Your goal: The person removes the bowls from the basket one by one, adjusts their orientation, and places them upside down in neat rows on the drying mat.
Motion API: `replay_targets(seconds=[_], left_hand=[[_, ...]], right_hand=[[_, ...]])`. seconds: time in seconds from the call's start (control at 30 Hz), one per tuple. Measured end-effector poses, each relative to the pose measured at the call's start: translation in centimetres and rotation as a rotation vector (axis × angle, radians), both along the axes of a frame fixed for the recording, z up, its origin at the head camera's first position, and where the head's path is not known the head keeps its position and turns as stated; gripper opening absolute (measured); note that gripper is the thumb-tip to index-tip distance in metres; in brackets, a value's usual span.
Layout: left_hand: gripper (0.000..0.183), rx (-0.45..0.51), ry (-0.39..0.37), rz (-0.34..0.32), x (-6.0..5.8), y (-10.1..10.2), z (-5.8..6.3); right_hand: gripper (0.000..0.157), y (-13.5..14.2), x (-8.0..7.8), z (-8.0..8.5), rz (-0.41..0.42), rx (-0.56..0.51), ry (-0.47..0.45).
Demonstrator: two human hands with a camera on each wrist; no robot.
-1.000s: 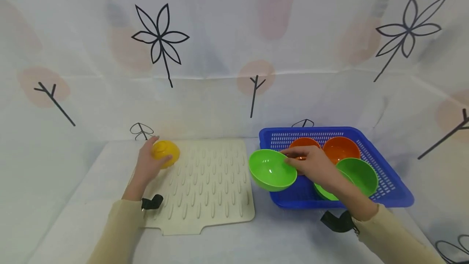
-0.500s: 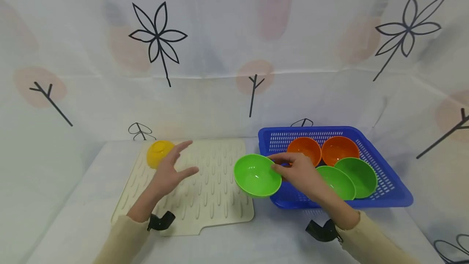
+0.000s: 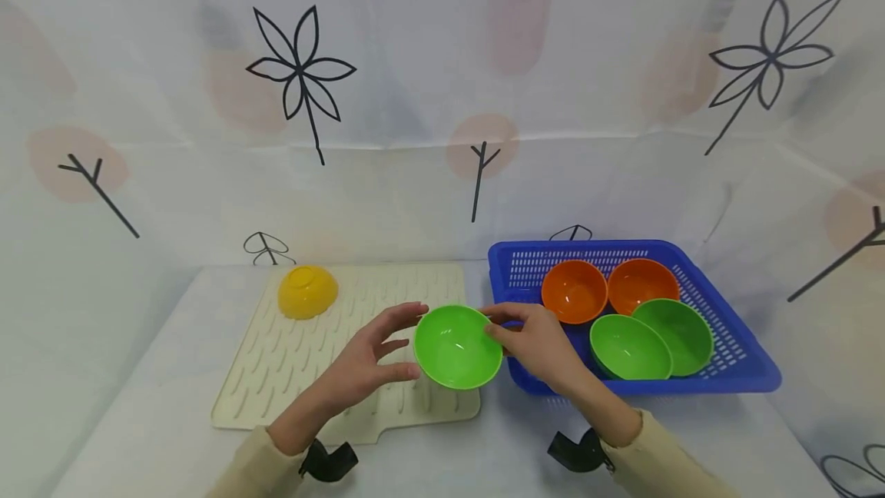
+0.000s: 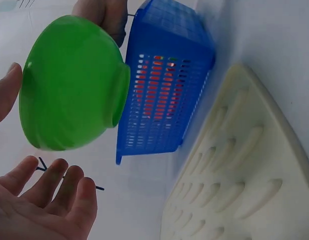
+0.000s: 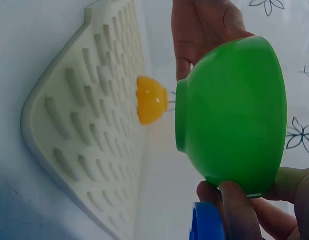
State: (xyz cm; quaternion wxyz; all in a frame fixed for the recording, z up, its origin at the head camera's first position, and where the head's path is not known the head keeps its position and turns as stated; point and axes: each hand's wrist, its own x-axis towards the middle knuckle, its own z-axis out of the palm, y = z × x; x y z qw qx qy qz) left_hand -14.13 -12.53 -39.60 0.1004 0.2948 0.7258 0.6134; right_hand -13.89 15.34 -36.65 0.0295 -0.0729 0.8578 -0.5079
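Note:
A light green bowl (image 3: 459, 347) is up in the air over the right part of the cream drying mat (image 3: 276, 375), its opening toward the head camera. My right hand (image 3: 535, 344) pinches its right rim between thumb and fingers, as the right wrist view also shows with the bowl's underside (image 5: 234, 115). On the other side, my left hand (image 3: 362, 363) is spread with thumb and fingers apart, fingertips close to the bowl's left rim. In the left wrist view a gap shows between the left fingers (image 4: 54, 195) and the bowl (image 4: 74, 85). A yellow bowl (image 3: 307, 292) lies upside down on the mat's back left corner.
A blue plastic basket (image 3: 750, 363) stands right of the mat. It holds two orange bowls, the left one (image 3: 574, 292) and the right one (image 3: 643, 284), plus two green bowls, one (image 3: 629, 348) leaning against the other (image 3: 681, 336). A patterned white cloth (image 3: 394, 198) hangs behind.
The left hand has let go of the yellow bowl, leaving it upside down, and moved right toward the green bowl. My right hand has carried the green bowl leftward from the basket.

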Motion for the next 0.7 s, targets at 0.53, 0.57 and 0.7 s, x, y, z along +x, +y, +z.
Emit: replay_targets(seconds=[0.53,0.57,0.7], left_hand=[[0.078,0.027,-0.032,0.033,0.54,0.74,-0.53],[0.079,0.025,-0.03,0.036,0.52,0.71,-0.58],[0.084,0.008,-0.048,0.041,0.39,0.53,-0.83]], right_hand=[[0.027,-0.49,0.39,-0.31,-0.015,-0.049,-0.006],[0.028,-0.45,0.45,-0.34,-0.01,-0.065,-0.008],[0.028,-0.35,0.69,-0.49,-0.006,-0.123,-0.011]])
